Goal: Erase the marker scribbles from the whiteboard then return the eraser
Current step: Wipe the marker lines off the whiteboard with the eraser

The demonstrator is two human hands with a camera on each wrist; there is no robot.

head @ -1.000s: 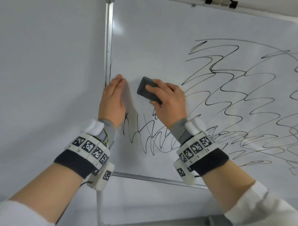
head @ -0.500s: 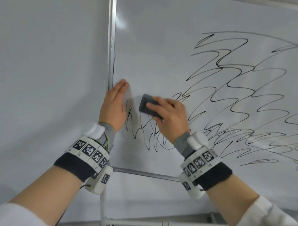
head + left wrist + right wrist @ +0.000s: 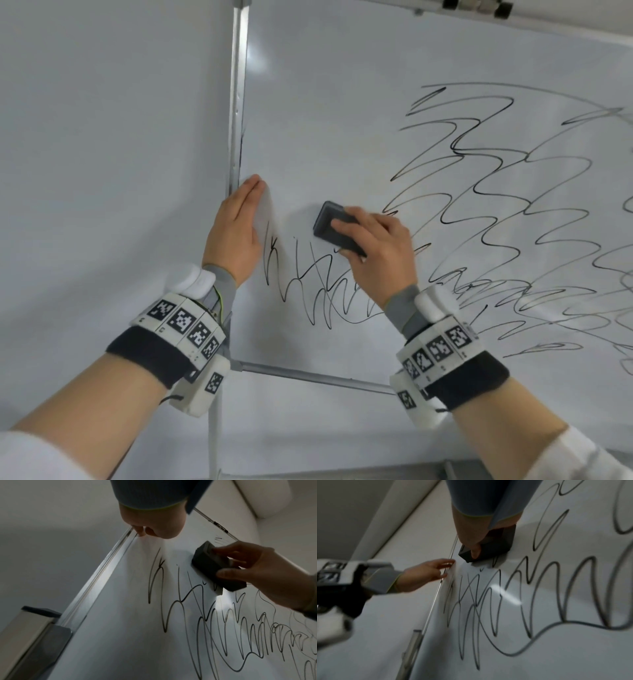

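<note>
A white whiteboard (image 3: pixel 325 102) (image 3: pixel 120 635) (image 3: pixel 539 662) carries black marker scribbles (image 3: pixel 496 212) (image 3: pixel 223 628) (image 3: pixel 488 608) across its lower left and right. My right hand (image 3: pixel 373 250) (image 3: pixel 254 572) (image 3: pixel 471 534) grips a dark grey eraser (image 3: pixel 334 228) (image 3: pixel 211 566) (image 3: pixel 496 545) and holds it flat against the board, just above the lower-left scribbles. My left hand (image 3: pixel 238 226) (image 3: pixel 426 573) rests with straight fingers on the board's left edge, left of the eraser. In the left wrist view only my left hand's (image 3: pixel 154 524) heel and fingertips show.
The board's metal frame (image 3: pixel 238 102) runs vertically at the left, with a lower rail (image 3: pixel 308 377) below. A plain grey wall (image 3: pixel 102 137) lies to the left. A metal stand bracket (image 3: pixel 34 635) sits at the board's lower corner.
The eraser and my right hand dropped lower over the past second, then shifted slightly right and up. Some scribble lines near the eraser are gone. My left hand stays on the frame edge.
</note>
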